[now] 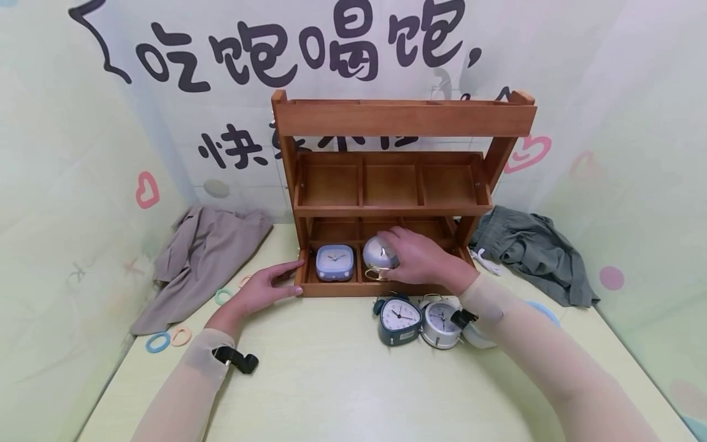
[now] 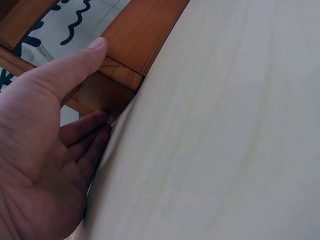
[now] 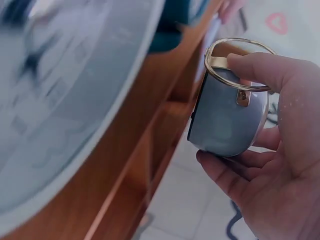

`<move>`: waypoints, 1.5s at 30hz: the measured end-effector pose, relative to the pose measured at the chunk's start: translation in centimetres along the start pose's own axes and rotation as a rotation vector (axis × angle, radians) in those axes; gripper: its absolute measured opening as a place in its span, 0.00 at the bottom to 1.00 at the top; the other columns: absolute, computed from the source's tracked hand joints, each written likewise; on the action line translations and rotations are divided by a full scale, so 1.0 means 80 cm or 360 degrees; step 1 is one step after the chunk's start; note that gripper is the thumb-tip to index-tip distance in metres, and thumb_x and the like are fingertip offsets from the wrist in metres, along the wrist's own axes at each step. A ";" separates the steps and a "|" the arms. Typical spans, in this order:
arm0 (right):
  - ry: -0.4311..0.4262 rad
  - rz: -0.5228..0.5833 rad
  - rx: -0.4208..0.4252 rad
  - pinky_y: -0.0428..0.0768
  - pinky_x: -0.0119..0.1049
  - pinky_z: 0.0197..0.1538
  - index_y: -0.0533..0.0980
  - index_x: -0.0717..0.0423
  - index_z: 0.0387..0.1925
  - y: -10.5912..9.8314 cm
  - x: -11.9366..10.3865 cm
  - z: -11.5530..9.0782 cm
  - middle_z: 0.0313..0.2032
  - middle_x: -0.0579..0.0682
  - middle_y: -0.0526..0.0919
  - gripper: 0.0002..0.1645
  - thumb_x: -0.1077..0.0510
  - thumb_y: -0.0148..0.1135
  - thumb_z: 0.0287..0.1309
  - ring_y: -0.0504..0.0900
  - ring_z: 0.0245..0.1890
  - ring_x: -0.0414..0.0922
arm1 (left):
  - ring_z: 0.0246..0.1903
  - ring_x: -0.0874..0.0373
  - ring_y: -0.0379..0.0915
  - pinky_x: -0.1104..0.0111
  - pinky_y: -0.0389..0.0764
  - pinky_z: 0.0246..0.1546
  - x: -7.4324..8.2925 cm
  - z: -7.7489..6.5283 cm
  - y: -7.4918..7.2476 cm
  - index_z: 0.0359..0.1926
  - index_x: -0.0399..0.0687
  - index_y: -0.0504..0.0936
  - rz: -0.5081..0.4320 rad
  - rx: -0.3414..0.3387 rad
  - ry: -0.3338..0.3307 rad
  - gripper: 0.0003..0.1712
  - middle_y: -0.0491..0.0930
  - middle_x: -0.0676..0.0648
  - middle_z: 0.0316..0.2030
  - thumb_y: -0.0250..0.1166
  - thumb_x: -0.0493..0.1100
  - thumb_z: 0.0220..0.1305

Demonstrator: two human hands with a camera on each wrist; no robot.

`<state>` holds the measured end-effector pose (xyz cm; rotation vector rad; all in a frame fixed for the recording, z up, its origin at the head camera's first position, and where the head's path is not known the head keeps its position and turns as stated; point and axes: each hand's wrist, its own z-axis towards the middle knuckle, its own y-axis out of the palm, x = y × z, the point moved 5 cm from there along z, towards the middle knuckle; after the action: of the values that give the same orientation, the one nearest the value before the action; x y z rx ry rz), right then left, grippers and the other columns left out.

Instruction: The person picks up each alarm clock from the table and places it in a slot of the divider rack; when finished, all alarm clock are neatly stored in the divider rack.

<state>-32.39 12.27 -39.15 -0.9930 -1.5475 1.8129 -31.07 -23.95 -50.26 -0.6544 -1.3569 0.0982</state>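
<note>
My right hand (image 1: 414, 258) grips a rounded blue-grey alarm clock (image 1: 380, 253) in the middle compartment of the bottom tier of a wooden shelf (image 1: 353, 290). In the right wrist view, the thumb lies at the gold ring (image 3: 240, 89) of this clock and the fingers curl under its body. Beside it, a square light-blue alarm clock (image 1: 334, 263) sits face up in the left compartment. My left hand (image 1: 264, 287) rests at the tier's left end; the left wrist view has its thumb on the wooden corner (image 2: 122, 72) and its nearly straight fingers against the side.
A dark teal alarm clock (image 1: 399, 320) and a white one (image 1: 440, 324) stand before the shelf; another pale object is partly hidden by my right forearm. Coloured rings (image 1: 158, 342) lie at left. Mauve cloth (image 1: 204, 264) and grey-green cloth (image 1: 530, 255) flank the shelf.
</note>
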 end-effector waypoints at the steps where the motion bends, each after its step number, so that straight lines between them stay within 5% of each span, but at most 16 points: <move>1: 0.0009 -0.0003 -0.0010 0.87 0.54 0.64 0.69 0.57 0.80 0.002 0.005 0.002 0.67 0.58 0.78 0.56 0.40 0.83 0.59 0.81 0.60 0.54 | 0.79 0.41 0.67 0.43 0.65 0.82 0.000 0.000 0.000 0.80 0.59 0.79 -0.0001 0.0000 0.0001 0.41 0.73 0.46 0.80 0.82 0.53 0.69; 19: -0.0033 -0.0054 -0.0276 0.87 0.52 0.59 0.70 0.59 0.79 0.024 0.029 0.023 0.64 0.60 0.79 0.52 0.40 0.79 0.63 0.82 0.53 0.53 | 0.79 0.42 0.67 0.44 0.66 0.81 0.006 0.003 0.001 0.80 0.61 0.78 0.0028 -0.0006 0.0004 0.42 0.72 0.47 0.80 0.82 0.55 0.69; 36: 0.0023 -0.0048 -0.0391 0.86 0.53 0.65 0.70 0.57 0.79 0.039 0.026 0.030 0.66 0.60 0.78 0.50 0.38 0.78 0.66 0.82 0.57 0.53 | 0.80 0.44 0.67 0.44 0.65 0.82 0.005 -0.005 -0.001 0.81 0.67 0.77 0.0106 0.0016 -0.0063 0.43 0.72 0.49 0.80 0.81 0.61 0.68; 45: 0.0009 -0.0042 -0.0398 0.86 0.53 0.67 0.66 0.56 0.81 0.037 0.025 0.024 0.68 0.60 0.76 0.52 0.36 0.77 0.69 0.82 0.60 0.53 | 0.80 0.41 0.66 0.42 0.65 0.81 0.008 -0.005 0.000 0.81 0.61 0.77 0.0088 0.0017 -0.0024 0.42 0.72 0.45 0.80 0.80 0.57 0.70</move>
<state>-34.97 12.19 -42.30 -1.0833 -1.8067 1.6243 -30.53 -23.81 -49.76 -0.6835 -1.3519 0.1549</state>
